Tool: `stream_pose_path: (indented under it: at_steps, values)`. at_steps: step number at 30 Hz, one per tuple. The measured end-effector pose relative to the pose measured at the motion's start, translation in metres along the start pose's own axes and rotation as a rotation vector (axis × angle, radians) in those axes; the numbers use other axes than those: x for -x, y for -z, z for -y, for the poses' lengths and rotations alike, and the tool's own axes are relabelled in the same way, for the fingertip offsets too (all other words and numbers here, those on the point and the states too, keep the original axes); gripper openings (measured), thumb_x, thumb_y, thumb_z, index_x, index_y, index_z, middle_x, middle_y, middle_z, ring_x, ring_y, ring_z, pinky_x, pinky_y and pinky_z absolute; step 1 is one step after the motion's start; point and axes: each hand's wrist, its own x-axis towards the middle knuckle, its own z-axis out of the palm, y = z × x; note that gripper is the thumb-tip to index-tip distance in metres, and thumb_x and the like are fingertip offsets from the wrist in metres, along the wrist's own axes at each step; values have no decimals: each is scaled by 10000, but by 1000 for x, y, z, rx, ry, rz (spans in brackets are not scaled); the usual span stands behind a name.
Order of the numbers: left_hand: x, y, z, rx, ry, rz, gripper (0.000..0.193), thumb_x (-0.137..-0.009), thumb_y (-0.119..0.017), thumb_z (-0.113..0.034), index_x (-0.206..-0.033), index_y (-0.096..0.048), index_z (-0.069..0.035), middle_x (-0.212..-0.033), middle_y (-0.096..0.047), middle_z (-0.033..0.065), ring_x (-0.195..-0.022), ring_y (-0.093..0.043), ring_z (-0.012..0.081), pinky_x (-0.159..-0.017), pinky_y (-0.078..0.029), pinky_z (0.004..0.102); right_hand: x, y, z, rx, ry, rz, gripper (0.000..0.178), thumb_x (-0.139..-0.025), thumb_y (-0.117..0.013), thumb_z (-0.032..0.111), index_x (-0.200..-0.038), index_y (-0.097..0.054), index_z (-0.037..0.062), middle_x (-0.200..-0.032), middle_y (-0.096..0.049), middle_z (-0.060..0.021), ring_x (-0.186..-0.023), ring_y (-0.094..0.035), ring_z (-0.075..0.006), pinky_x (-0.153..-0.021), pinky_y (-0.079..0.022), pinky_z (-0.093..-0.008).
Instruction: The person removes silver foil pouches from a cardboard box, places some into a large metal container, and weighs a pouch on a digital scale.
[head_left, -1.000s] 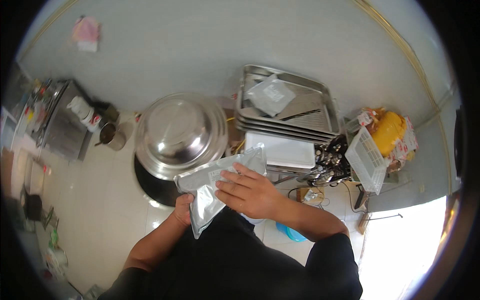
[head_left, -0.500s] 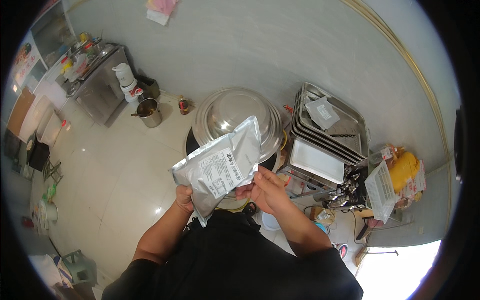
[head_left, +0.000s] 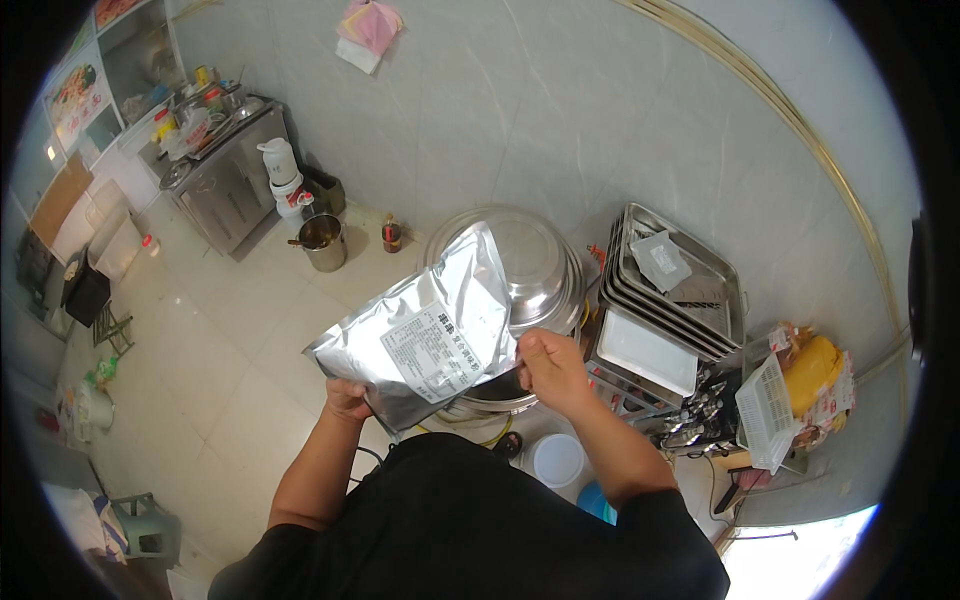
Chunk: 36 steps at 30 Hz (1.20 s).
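A silver foil pouch [head_left: 480, 290] with a white printed label is held up in front of my chest, tilted. My left hand [head_left: 348, 398] grips its lower left edge, fingers folded over the foil. At the pouch's right edge my right hand [head_left: 552, 370] is closed, thumb on top, pinching the foil. Behind the pouch stands a wide metal pot with a domed steel lid [head_left: 530, 250]; the pouch hides part of it.
Stacked metal trays [head_left: 700, 290] stand right of the pot, with a white plastic basket [head_left: 765, 410] beyond. A steel pot [head_left: 325, 245] and a small bottle [head_left: 391, 235] are on the floor near the wall. A white bucket [head_left: 558, 460] stands by my feet.
The pouch has shifted left and its label has turned a little. My right hand has gone from fingers spread along the pouch's edge to a closed pinch. The whole view has tilted slightly.
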Motion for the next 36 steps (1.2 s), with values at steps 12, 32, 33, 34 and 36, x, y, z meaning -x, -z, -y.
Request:
stream_pose_path:
  at_steps: [12,32,33,34,36]
  values:
    - [-12,-4,-1,99,-134,9,859,-482,-725,1,-1305,-481,-31,-1232,-579,144,-1154,-535,357,-1012,-418,500,-10,8,6,-249,-50,-97,411,-964,-528,360,-750,-603,17,-589,-569,-56,-507,-553,-152,-434,-423,-288]
    - [-26,66,81,24,250,-221,975,-712,-586,-724,-1413,-383,-77,-1358,-497,158,-1175,-538,337,-972,-467,455,-55,9,84,785,215,96,232,-918,-542,256,-907,-724,111,-789,-679,-110,-751,-650,-257,-746,-511,-306]
    - [-27,56,79,62,176,-210,882,-747,-627,-605,-1409,-388,-74,-1367,-491,156,-1224,-498,342,-1059,-382,474,-55,9,82,821,342,165,236,-917,-545,264,-879,-718,107,-780,-677,-108,-743,-649,-255,-741,-509,-313]
    - [-33,67,82,126,143,-119,859,-741,-664,-544,-1400,-396,-65,-1363,-496,151,-1210,-510,342,-1051,-392,474,-53,9,79,856,469,234,244,-915,-548,272,-851,-712,104,-771,-674,-106,-734,-648,-253,-737,-507,-320]
    - [-28,53,73,40,101,-158,861,-722,-691,-532,-1389,-409,-68,-1348,-509,148,-1211,-508,340,-1048,-394,479,-51,8,76,904,466,242,253,-904,-556,277,-797,-700,99,-755,-670,-104,-728,-649,-253,-747,-502,-337]
